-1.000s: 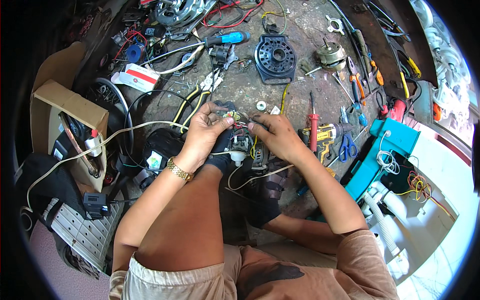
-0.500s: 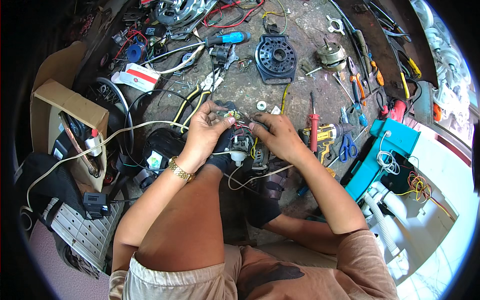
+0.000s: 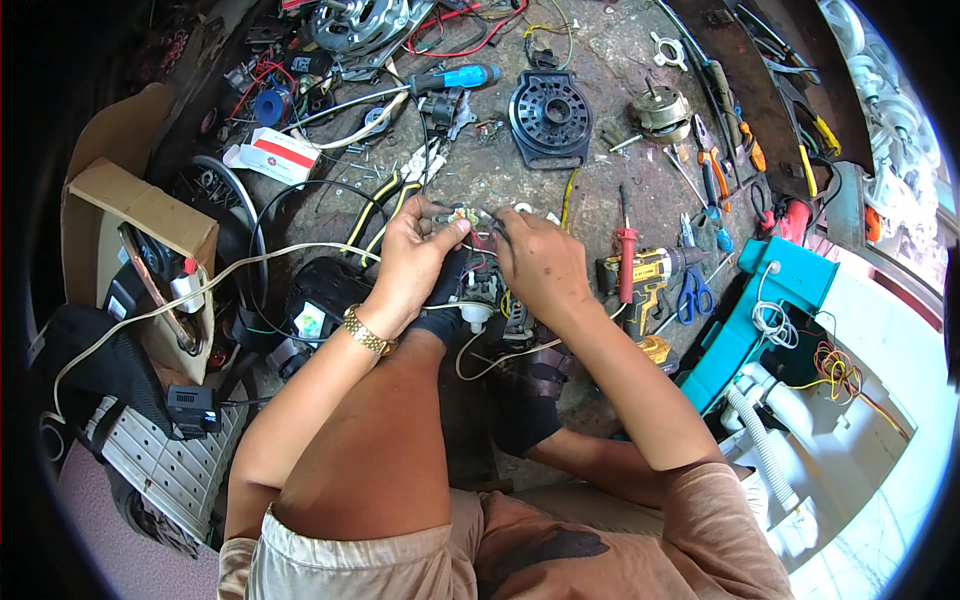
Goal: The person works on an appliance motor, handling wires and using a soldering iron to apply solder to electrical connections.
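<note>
My left hand (image 3: pixel 412 255), with a gold watch at its wrist, pinches a small part with yellow-green bits (image 3: pixel 466 216) between thumb and fingers. Close on its right is my right hand (image 3: pixel 543 262), its back turned up and its fingers bent down toward that part. Whatever those fingers grip is hidden. Below the hands, between my legs, lies a small motor (image 3: pixel 485 284) with red and yellow wires. A white plastic cap (image 3: pixel 477 314) sits at its near side, and a pale cable (image 3: pixel 225 262) runs in from the left.
On the right lie a yellow cordless drill (image 3: pixel 648 285), a red-handled screwdriver (image 3: pixel 627 262), blue scissors (image 3: pixel 695 295) and orange-blue pliers (image 3: pixel 711 165). Farther off are a black round housing (image 3: pixel 552 118) and a metal motor (image 3: pixel 662 112). Yellow-black pliers (image 3: pixel 392 205) and a cardboard box (image 3: pixel 140 210) stand left.
My right hand has turned over so its back faces up, and its fingers have shifted slightly up, partly covering a white ring. My left hand stays nearly in place with the small part.
</note>
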Demonstrator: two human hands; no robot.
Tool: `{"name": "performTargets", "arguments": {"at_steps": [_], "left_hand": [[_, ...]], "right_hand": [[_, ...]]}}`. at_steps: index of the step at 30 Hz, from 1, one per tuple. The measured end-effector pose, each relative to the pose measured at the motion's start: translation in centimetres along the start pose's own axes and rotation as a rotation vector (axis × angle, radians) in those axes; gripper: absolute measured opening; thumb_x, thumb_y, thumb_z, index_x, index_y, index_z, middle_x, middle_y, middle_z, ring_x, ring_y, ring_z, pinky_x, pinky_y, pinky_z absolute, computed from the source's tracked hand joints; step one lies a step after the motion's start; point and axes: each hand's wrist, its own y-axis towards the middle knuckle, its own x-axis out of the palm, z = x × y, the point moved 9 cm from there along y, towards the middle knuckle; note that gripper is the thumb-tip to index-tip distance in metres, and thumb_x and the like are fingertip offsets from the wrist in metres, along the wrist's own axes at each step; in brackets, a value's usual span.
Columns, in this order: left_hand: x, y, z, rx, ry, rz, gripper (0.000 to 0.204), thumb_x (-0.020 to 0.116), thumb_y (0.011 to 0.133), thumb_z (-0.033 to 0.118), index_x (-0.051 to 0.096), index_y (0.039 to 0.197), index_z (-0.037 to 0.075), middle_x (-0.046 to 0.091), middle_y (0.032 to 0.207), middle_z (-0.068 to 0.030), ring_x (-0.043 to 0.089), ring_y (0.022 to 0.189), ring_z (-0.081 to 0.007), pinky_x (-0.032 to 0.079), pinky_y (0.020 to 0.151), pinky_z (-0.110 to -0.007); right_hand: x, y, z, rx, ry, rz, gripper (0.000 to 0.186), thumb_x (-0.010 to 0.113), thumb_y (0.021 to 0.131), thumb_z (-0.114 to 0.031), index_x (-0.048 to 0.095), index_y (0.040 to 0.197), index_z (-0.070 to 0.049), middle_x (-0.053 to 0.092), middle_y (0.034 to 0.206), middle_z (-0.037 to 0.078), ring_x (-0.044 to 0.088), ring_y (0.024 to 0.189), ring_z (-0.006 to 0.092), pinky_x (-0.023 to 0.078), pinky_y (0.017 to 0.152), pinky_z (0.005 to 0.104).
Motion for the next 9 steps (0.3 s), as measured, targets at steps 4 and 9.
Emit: {"name": "performTargets", "arguments": {"at_steps": [4, 9], "left_hand": [[-0.9, -0.4, -0.6, -0.072, -0.136, 0.059, 0.018, 0.074, 0.096, 0.007, 0.061, 0.109, 0.004, 0.07, 0.092, -0.0022, 0.063, 0.08, -0.0068, 0.046, 0.065, -0.021], [-2.4, -1.5, -3.6, -0.138, -0.209, -0.026, 0.023, 0.074, 0.098, 0.018, 0.06, 0.113, 0.006, 0.07, 0.095, -0.0012, 0.064, 0.083, -0.0081, 0.044, 0.063, -0.02]], "right_hand": [[2.4, 0.3, 5.9, 0.491, 0.42, -0.087, 0.031, 0.063, 0.1, -0.026, 0.069, 0.118, -0.001, 0.075, 0.104, 0.022, 0.072, 0.096, 0.043, 0.057, 0.083, 0.0501], [-1.6, 1.3, 10.5, 0.572, 0.299, -0.135, 0.048, 0.061, 0.103, -0.034, 0.062, 0.139, -0.002, 0.066, 0.135, 0.027, 0.064, 0.127, 0.0374, 0.046, 0.111, 0.045]]}}
